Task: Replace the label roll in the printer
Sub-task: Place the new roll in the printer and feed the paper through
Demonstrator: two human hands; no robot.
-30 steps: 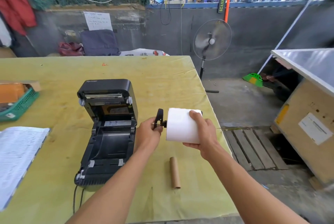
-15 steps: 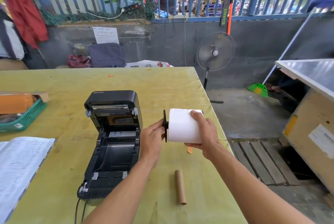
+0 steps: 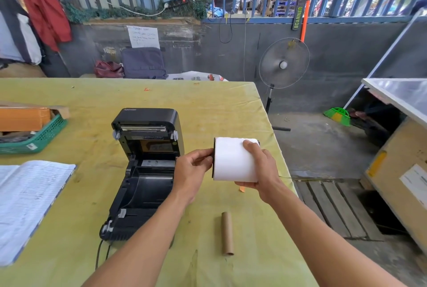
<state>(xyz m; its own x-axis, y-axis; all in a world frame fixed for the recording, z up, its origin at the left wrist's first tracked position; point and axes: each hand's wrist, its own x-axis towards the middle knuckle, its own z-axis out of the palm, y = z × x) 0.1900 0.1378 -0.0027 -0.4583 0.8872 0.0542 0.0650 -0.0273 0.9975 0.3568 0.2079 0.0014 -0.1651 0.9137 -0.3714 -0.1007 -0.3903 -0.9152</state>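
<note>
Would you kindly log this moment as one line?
left hand: on black holder flange | right hand: grips white label roll | black printer: open, empty | brown cardboard core: on table

The printer [image 3: 144, 173] stands open with its lid tilted back toward 12 o'clock, so its roll bay is reachable from above and from 3 o'clock, where bare table [image 3: 219, 111] lies. Both hands and the label roll [image 3: 233, 159] hover over that strip. At 6 o'clock from the roll an empty cardboard core [image 3: 227, 233] lies on the cloth. At 9 o'clock, well apart, a notebook [image 3: 27, 201] and green basket [image 3: 39, 138] block that side; the bay looks empty, though shadowed
</note>
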